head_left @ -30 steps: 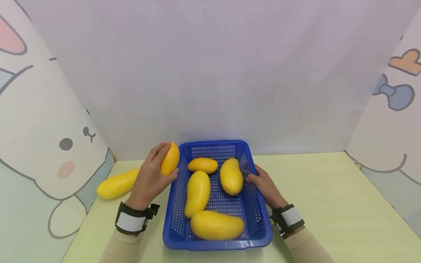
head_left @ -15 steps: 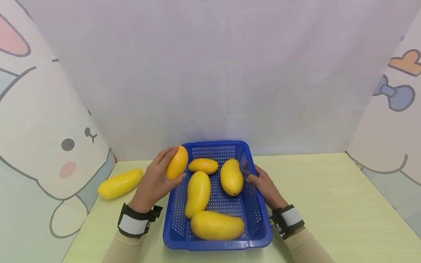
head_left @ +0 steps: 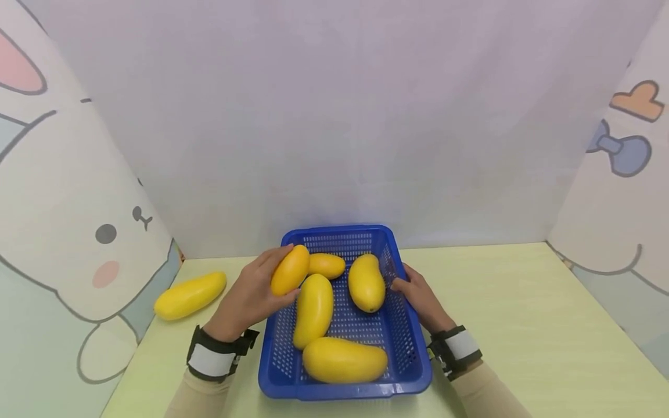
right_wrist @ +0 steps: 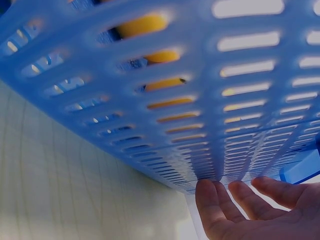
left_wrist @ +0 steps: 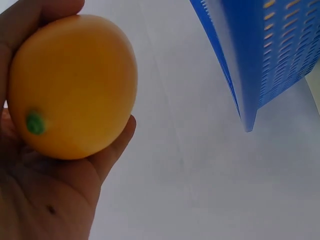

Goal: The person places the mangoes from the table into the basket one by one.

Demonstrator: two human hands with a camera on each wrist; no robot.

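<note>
My left hand holds an orange-yellow mango over the left rim of the blue slotted basket. In the left wrist view the green stem end of this mango faces the camera, with fingers and thumb around it. My right hand grips the basket's right side, thumb over the rim. Its fingertips lie against the outer wall in the right wrist view. Several yellow mangoes sit inside: a small one at the back, partly covered, a right one, a curved one and a large front one.
Another long yellow mango lies on the pale green table, left of the basket. A white wall rises behind, and panels with cartoon drawings stand on both sides.
My left hand has carried the orange-yellow mango right and slightly down, from beside the basket to over its left rim. The right hand keeps its grip; the basket stays in place.
</note>
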